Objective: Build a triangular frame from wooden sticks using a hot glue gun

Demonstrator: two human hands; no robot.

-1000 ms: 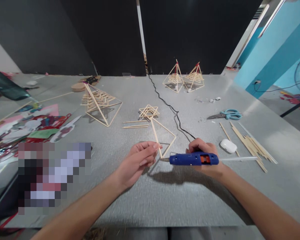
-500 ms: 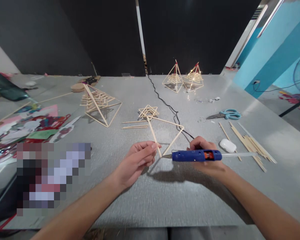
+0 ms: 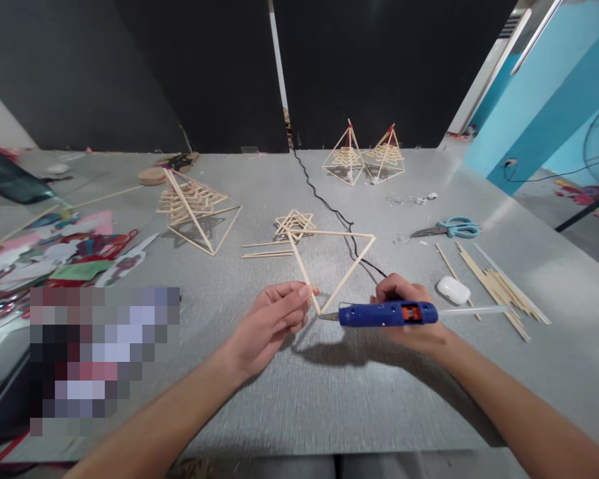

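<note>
Between the fingertips of my left hand (image 3: 282, 316) is one side of a triangle of thin wooden sticks (image 3: 350, 275), tilted up off the table. My right hand (image 3: 404, 299) is closed around a blue hot glue gun (image 3: 379, 314), with a clear glue stick (image 3: 472, 311) poking out of its back. The gun's metal nozzle is at the triangle's near corner. Behind the triangle lie a small star of sticks (image 3: 295, 224) and several loose sticks (image 3: 267, 254).
A stick pyramid (image 3: 190, 206) stands left, two more (image 3: 348, 156) at the back. Blue-handled scissors (image 3: 449, 227), a white case (image 3: 453, 290) and cut sticks (image 3: 499, 286) lie right. A black cord (image 3: 324, 199) crosses the table. Colourful scraps (image 3: 80, 256) cover the left side.
The triangle's far right corner has swung up and slightly right, while both hands and the glue gun stay nearly in place. The lights on the back right pyramid have gone dark.
</note>
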